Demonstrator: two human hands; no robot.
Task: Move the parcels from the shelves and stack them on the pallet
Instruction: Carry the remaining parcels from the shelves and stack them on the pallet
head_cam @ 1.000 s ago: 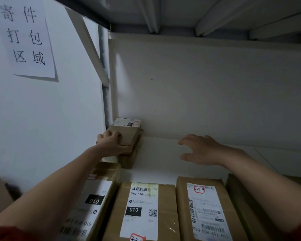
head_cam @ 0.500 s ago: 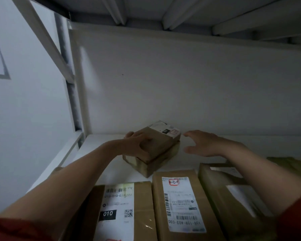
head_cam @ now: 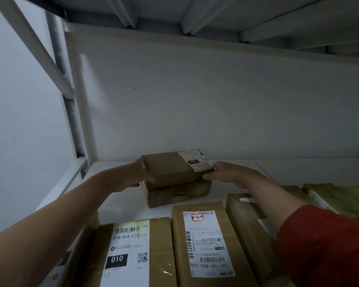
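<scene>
Two small brown parcels are stacked in the middle of the white shelf [head_cam: 120, 206]. The upper small parcel [head_cam: 170, 167] carries a white label at its right end and sits on the lower small parcel [head_cam: 178, 194]. My left hand [head_cam: 139, 175] grips the stack's left side, its fingers reaching under the upper parcel's edge. My right hand [head_cam: 226, 172] holds the upper parcel's right end, thumb at its lower corner. Both hands touch the stack from opposite sides.
Along the shelf front lie larger parcels: one with a "010" label [head_cam: 131, 253], one with a barcode label [head_cam: 207, 243], another beside it [head_cam: 249, 228] and more at the right [head_cam: 336, 197]. A white back panel and the shelf above close the bay.
My left hand slid the two small parcels from the left rear corner toward the shelf middle. My right hand moved in from open air and now holds the upper parcel's right end.
</scene>
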